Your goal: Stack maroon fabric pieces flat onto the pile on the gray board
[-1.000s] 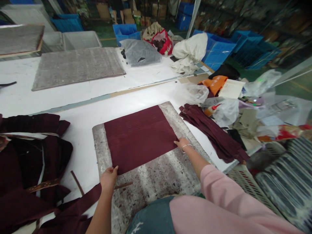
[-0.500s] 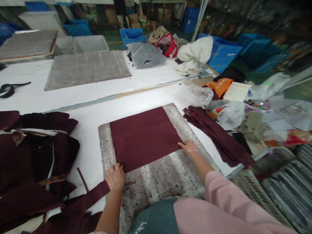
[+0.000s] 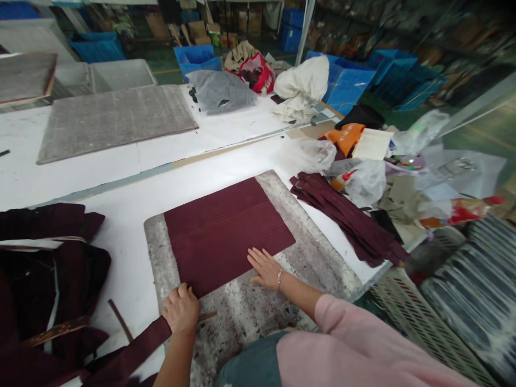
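A maroon fabric panel (image 3: 228, 234) lies flat on a worn, stained grey board (image 3: 322, 252). My left hand (image 3: 181, 308) is closed at the panel's near left corner. From under its outer side a maroon fabric strip (image 3: 141, 344) runs down to the left, held in the curled fingers. My right hand (image 3: 266, 270) lies open with its fingers stretched out, the fingertips on the panel's near edge and the palm over the board. A small brown scrap (image 3: 208, 316) lies on the board beside my left hand.
A heap of dark maroon fabric (image 3: 44, 290) sits at the left. Long maroon strips (image 3: 346, 220) lie right of the board, near plastic bags (image 3: 368, 180) and a glue bottle (image 3: 342, 181). A slotted plastic crate (image 3: 411, 312) stands by the table's right edge. Another grey board (image 3: 121, 123) lies farther back.
My right hand has slid left along the panel's near edge, from its right corner, and flattened out. My left hand stays at the near left corner. The whole view has shifted slightly.
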Available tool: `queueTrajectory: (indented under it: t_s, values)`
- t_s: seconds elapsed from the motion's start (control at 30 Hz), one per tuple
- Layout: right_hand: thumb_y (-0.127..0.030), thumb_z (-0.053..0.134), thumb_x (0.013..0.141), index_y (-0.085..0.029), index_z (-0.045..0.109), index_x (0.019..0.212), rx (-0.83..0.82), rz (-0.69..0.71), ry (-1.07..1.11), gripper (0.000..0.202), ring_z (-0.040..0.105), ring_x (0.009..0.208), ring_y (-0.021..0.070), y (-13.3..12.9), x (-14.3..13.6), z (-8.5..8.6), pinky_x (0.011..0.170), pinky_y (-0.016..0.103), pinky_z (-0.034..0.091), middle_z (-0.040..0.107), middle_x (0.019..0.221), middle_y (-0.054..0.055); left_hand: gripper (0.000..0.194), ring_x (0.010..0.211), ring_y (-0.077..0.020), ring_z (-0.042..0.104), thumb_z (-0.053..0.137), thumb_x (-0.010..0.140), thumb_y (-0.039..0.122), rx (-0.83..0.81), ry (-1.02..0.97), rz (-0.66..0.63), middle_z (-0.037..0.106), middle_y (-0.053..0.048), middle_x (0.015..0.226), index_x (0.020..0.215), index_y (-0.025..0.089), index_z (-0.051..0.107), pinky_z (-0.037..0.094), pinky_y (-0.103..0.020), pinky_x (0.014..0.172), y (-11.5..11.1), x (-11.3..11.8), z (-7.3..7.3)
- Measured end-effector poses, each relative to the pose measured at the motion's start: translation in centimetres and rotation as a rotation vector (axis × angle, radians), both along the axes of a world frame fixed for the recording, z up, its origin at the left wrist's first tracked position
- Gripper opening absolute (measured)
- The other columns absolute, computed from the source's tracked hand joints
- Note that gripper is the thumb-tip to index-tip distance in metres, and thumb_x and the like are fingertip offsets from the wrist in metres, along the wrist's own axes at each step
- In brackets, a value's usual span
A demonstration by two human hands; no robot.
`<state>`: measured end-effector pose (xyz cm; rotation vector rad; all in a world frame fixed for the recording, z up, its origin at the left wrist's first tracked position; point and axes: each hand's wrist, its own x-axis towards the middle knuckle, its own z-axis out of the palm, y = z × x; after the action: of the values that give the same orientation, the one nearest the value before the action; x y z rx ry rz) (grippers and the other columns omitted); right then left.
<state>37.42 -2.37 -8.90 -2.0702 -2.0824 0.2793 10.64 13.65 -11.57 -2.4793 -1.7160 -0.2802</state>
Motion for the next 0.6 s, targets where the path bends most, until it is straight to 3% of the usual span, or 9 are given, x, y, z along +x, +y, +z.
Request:
queueTrajectory:
  t_s: [0.17,0.23,0.37,0.43,0.5,0.6]
  values:
    - [-0.052,0.037,0.090,-0.010,0.024,0.143,-0.062,-0.274,-0.157,0.069,0.011,0.139,0.0263,-3.9,8.2,-0.2,0.111,0.049,0.015,0.017,0.150,0.014,0.033,0.091,-0.0310,0.051,0.038,0.088,0.034,-0.029,-0.038,0.028,0.056,-0.015,0.095,0.103,0.015,0.061,0.040,-0.040,0.070,-0.1,0.1,-0.2]
    - [-0.051,0.031,0.091,-0.009,0.024,0.143,-0.088,-0.321,-0.209,0.067,0.015,0.138,0.0261,-5.3,10.5,-0.4,0.110,0.049,0.017,0.017,0.150,0.015,0.032,0.093,-0.0314,0.051,0.040,0.088,0.034,-0.049,-0.072,0.053,0.057,-0.015,0.096,0.104,0.016,0.061,0.041,-0.042,0.072,0.0,0.1,0.1]
    - [-0.051,0.024,0.092,-0.009,0.023,0.144,-0.073,-0.339,-0.263,0.066,0.019,0.137,0.0262,-6.3,11.9,-1.6,0.108,0.052,0.021,0.019,0.150,0.013,0.026,0.093,-0.0287,0.055,0.042,0.086,0.026,-0.141,-0.253,0.074,0.059,-0.015,0.096,0.097,0.016,0.064,0.044,-0.045,0.079,0.0,0.1,1.7]
    - [-0.051,0.021,0.092,-0.009,0.023,0.144,-0.047,-0.339,-0.276,0.067,0.020,0.136,0.0275,-6.2,11.9,-2.4,0.107,0.054,0.023,0.020,0.150,0.013,0.030,0.106,-0.0279,0.053,0.041,0.086,0.023,-0.081,-0.284,0.121,0.057,-0.017,0.112,0.105,0.014,0.062,0.042,-0.044,0.087,-0.6,0.4,2.5]
    - [-0.052,0.020,0.091,-0.007,0.024,0.143,-0.024,-0.314,-0.274,0.069,0.021,0.136,0.0290,-6.2,12.0,-3.1,0.106,0.055,0.024,0.022,0.149,0.015,0.040,0.126,-0.0294,0.038,0.039,0.088,0.027,0.007,-0.295,0.002,0.044,-0.018,0.134,0.123,0.013,0.052,0.035,-0.046,0.100,-1.7,1.2,2.8]
    - [-0.054,0.019,0.088,-0.005,0.023,0.143,0.001,-0.290,-0.251,0.074,0.023,0.135,0.0327,-6.5,12.7,-4.0,0.104,0.059,0.027,0.023,0.148,0.016,0.059,0.138,-0.0306,0.017,0.039,0.088,0.040,-0.087,-0.145,-0.262,0.027,-0.016,0.148,0.139,0.012,0.033,0.022,-0.050,0.108,-3.8,2.6,2.2]
